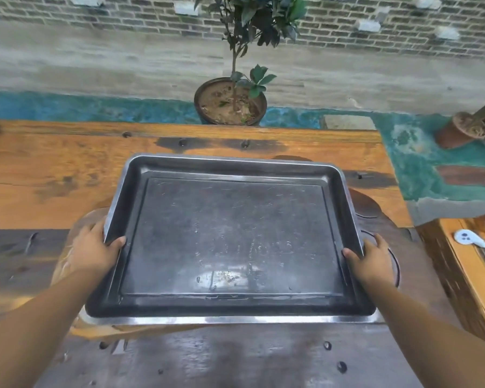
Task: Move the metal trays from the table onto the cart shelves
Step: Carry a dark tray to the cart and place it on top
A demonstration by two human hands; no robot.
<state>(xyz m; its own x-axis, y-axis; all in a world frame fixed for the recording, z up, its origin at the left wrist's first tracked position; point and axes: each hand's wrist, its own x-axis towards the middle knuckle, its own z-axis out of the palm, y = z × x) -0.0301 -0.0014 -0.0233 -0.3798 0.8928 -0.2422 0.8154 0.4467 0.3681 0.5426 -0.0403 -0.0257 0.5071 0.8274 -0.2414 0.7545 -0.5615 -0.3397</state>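
Left hand (95, 250) and right hand (373, 261) each wrap a side rim of metal tray (230, 236), thumbs inside. Symmetric grip, likely for a balanced lift off near edge of table (53, 169).

Both hands (91, 252) (371, 261) hold tray (230, 233).

Metal tray (230, 236): dark grey, scuffed, bright silver rim. Wooden table (53, 175): orange with black patches. Floor (431, 163): mottled teal. Wall (123, 12): grey brick. Plant pot (202, 105): dark brown.
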